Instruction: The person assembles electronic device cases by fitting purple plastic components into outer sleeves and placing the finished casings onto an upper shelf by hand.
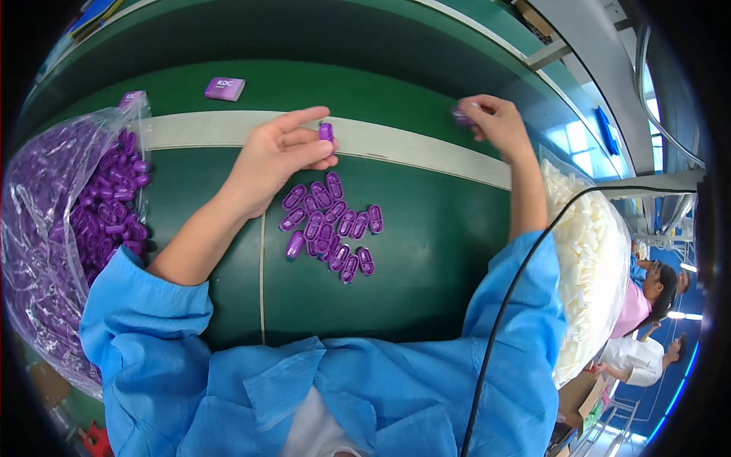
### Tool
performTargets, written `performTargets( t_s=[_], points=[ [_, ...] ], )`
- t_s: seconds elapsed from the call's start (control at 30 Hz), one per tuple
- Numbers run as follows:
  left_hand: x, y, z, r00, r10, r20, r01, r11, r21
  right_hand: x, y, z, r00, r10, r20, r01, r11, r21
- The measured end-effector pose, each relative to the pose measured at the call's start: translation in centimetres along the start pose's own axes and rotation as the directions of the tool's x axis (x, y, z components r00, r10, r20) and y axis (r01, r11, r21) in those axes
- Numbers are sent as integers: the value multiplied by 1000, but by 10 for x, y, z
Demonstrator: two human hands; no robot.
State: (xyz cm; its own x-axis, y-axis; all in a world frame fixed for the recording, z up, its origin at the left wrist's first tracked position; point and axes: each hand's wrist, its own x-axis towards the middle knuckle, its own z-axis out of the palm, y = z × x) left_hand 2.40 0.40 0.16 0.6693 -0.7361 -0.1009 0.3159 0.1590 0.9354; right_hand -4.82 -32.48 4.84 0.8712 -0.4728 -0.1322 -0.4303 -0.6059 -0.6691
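Note:
Above the pale strip across the green bench, my left hand [268, 156] pinches a small purple plastic piece [327, 132] between thumb and fingers, the other fingers partly spread. Off to the right, over the far green belt, my right hand [496, 128] is closed on another purple piece [461, 116], blurred and partly covered by the fingers. Between my forearms lies a loose pile of purple oval plastic shells [327, 218], several with their hollow side up. None of the pile touches either hand.
At the left stands a clear plastic bag [46, 228] full of purple pieces. A bag of cream-white parts [582, 266] sits at the right. A small purple box [225, 89] rests on the far belt. A black cable [506, 305] hangs past my right arm. Other people [636, 358] are farther right.

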Motion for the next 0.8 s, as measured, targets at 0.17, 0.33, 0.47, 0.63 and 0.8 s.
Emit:
performTargets(
  t_s=[0.17,0.33,0.47,0.63,0.8],
  points=[
    [4,-8,2,998,11,-54,-13,1000,-22,-65,-63,90,932,-261,250,-24,646,763],
    [5,-10,0,997,67,-39,-65,996,64,-76,-65,119,944,-223,242,-48,634,772],
    [6,-12,-1,994,80,-76,-70,991,118,-77,-61,125,940,-254,228,-15,636,771],
    [4,-12,-1,972,226,-62,-196,928,316,-80,-59,126,942,-284,181,53,655,754],
    [2,-19,5,933,354,-68,-293,856,427,-85,-59,129,944,-307,124,120,665,737]
  ],
)
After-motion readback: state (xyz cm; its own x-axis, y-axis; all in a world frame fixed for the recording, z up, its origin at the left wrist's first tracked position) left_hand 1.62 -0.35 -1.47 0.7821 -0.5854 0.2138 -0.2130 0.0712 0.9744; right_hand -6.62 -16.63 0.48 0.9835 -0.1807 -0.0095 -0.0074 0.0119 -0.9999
